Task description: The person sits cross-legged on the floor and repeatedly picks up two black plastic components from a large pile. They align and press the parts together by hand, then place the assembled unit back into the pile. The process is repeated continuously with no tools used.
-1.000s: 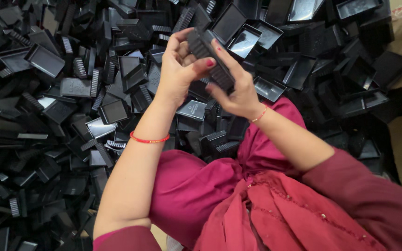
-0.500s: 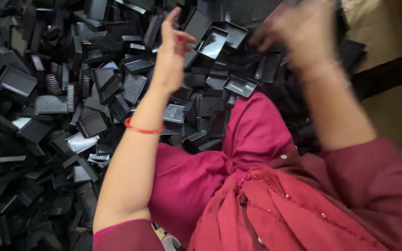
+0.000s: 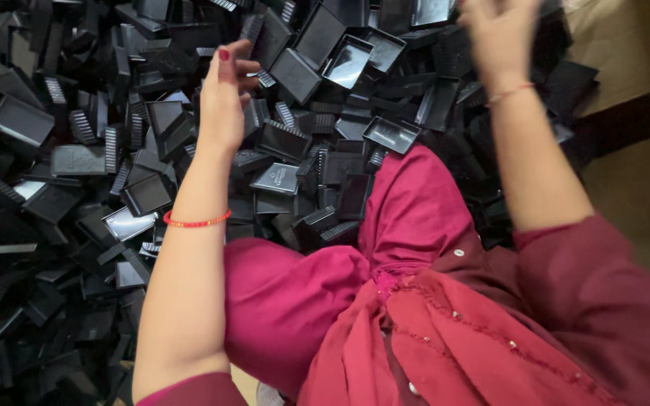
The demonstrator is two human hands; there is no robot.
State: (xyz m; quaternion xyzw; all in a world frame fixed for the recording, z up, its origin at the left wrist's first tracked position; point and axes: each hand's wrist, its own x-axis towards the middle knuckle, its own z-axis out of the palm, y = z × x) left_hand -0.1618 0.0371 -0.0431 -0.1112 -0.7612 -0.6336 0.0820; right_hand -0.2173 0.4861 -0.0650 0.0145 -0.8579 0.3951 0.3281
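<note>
1. Left hand [image 3: 223,101] raised on an outstretched bare forearm, fingers loosely spread, empty, thin red band at the wrist.
2. Right hand [image 3: 499,34] lifted high, motion-blurred, fingers apparently spread, thin bracelet at the wrist.

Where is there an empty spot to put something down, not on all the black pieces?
Only along the right edge: a strip of bare tan floor beside the pile, past the right hand. Everywhere left and ahead, around the left hand, black plastic trays lie heaped and overlapping.

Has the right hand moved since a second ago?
Yes. The right hand has swung up and to the right, away from the left hand, and now sits blurred above the black trays.
</note>
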